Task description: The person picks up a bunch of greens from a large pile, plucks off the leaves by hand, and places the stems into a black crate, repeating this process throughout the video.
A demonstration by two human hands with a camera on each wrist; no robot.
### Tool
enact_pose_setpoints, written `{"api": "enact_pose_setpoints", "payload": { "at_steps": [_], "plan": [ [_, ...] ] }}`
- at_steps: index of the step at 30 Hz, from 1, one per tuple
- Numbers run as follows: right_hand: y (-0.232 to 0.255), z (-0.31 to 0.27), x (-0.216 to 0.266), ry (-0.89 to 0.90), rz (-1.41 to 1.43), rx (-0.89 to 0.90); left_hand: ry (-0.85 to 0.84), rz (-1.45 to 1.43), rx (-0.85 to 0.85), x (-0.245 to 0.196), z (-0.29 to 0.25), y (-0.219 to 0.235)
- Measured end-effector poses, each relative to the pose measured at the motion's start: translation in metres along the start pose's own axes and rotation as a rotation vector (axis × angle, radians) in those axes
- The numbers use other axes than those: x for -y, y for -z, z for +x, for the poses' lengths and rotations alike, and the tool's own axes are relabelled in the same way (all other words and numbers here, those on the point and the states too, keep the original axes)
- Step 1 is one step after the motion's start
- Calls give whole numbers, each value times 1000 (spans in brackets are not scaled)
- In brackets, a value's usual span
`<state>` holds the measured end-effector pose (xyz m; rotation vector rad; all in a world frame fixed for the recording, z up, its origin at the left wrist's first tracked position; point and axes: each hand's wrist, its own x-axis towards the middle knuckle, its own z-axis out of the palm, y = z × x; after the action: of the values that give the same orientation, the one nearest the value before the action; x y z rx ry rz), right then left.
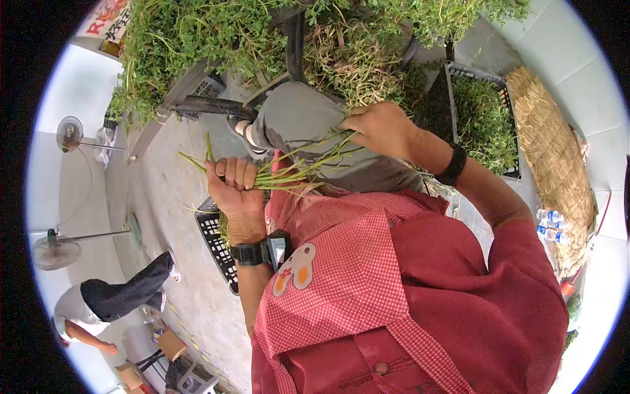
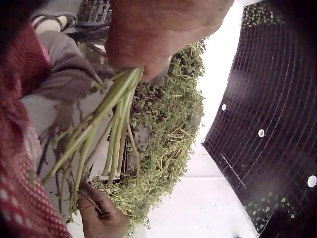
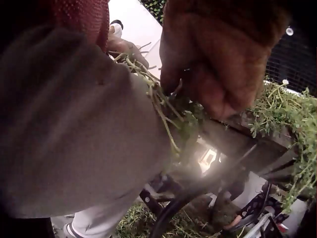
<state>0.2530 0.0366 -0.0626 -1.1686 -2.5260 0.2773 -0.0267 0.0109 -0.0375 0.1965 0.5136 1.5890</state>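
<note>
In the head view the left hand (image 1: 235,190) grips a bunch of green stems (image 1: 289,176), its fingers curled round them above the lap. The right hand (image 1: 384,130) pinches at the far ends of the stems, over the grey trouser knee. From the left wrist the stems (image 2: 106,121) fan out below the left hand (image 2: 163,37), and the right hand (image 2: 103,213) is at their lower ends. The right wrist view shows the right hand (image 3: 218,64) close up, its fingertips partly hidden, with the left hand (image 3: 126,49) behind, holding the stems (image 3: 161,111).
Leafy greens (image 1: 197,49) are heaped on a stand in front. A black crate of greens (image 1: 485,121) stands at the right beside a straw roll (image 1: 548,151). Another black crate (image 1: 216,246) is at the left. Fans (image 1: 58,251) and another person (image 1: 115,299) are farther left.
</note>
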Motion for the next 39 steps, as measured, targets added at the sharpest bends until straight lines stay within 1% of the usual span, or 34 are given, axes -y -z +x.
{"api": "enact_pose_setpoints", "payload": {
  "at_steps": [2,4,5,7,9,11,13,14,16,17,19,20,21,22,23,25,26,28,30,31,33,34,36,37,38,39],
  "plan": [
    [-1,0,1,-3,-27,34,18,-17,54,1,1,2],
    [-7,-1,-1,26,-1,-44,24,-22,67,2,2,3],
    [-3,1,1,24,0,-44,29,-27,79,1,2,3],
    [7,6,3,-2,-7,82,31,-27,103,0,3,2],
    [7,4,2,18,-8,76,37,-27,124,1,1,2],
    [5,1,-5,36,-17,66,28,-14,92,3,0,-1],
    [-6,-2,-15,231,48,-154,20,-3,87,4,-1,-3],
    [0,1,-11,231,48,-156,10,8,82,4,-1,-4],
    [11,9,-1,145,-9,51,20,1,100,4,0,-3],
    [8,11,-2,143,-9,51,29,-8,116,4,0,-3],
    [-1,15,-8,126,-5,-77,40,3,114,5,-1,-2],
    [-2,18,-8,127,-5,-76,49,13,113,5,-2,-1],
    [-4,21,-9,5,-2,-84,47,12,111,7,-1,0],
    [-5,24,-10,-116,0,-92,94,8,149,11,0,1],
    [-12,26,-15,-114,1,-91,142,4,188,13,0,2],
    [-28,28,-28,-155,130,-308,134,28,168,14,1,-1],
    [-24,28,-33,-153,131,-307,127,51,148,13,0,-2],
    [-8,20,-50,-488,834,-238,114,19,161,10,-2,-2],
    [-21,16,-82,-397,1017,-219,101,-11,176,8,-2,-1],
    [-28,16,-92,-376,1245,-385,90,-6,150,7,-1,0],
    [-4,9,-73,-157,1978,-458,81,-3,125,7,0,2],
    [5,8,-70,-158,1977,-457,83,-6,107,7,0,2],
    [14,7,-69,-375,2075,-254,85,-10,93,8,2,4],
    [13,7,-71,-374,2074,-253,95,-22,111,7,3,6],
    [13,7,-69,-278,1660,-165,105,-33,128,7,3,7],
    [13,6,-67,-233,1453,-118,105,-33,127,7,3,7]
  ]
}}
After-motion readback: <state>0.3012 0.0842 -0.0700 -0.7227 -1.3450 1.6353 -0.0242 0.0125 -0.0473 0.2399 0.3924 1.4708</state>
